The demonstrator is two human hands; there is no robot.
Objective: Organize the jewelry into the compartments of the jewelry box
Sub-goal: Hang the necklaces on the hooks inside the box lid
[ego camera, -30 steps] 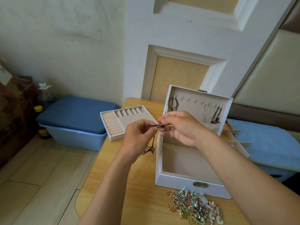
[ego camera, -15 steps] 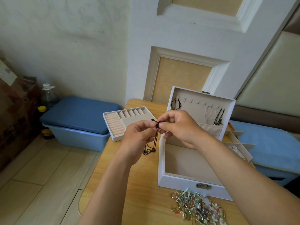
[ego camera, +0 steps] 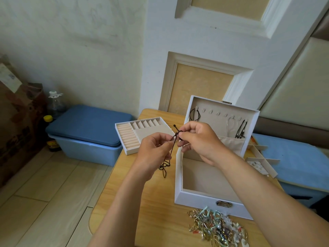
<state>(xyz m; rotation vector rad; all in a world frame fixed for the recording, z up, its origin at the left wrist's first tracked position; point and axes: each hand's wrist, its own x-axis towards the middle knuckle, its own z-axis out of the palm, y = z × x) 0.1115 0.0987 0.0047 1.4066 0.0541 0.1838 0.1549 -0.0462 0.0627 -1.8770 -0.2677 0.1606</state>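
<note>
A dark brown cord necklace (ego camera: 167, 164) hangs between my hands above the wooden table (ego camera: 156, 202). My left hand (ego camera: 153, 154) pinches the cord near its top, and my right hand (ego camera: 197, 139) pinches its knotted end just beside it. The white jewelry box (ego camera: 199, 200) stands open under my right forearm, its beige bottom bare. Its raised lid (ego camera: 222, 122) has hooks with black cords hanging at the left and right. A removed ring tray (ego camera: 140, 136) lies to the left. A tangled pile of jewelry (ego camera: 217, 227) sits in front of the box.
Loose beige divider pieces (ego camera: 261, 159) lie to the right of the box. A blue lidded bin (ego camera: 89, 131) stands on the tiled floor to the left with bottles (ego camera: 53, 107) behind it. A blue cushion (ego camera: 293, 161) is at right. A door is behind the table.
The cord went from stretched flat between my fingertips to hanging down from them. Its knotted end now sticks up above my right fingers. Both hands stayed in front of the lid.
</note>
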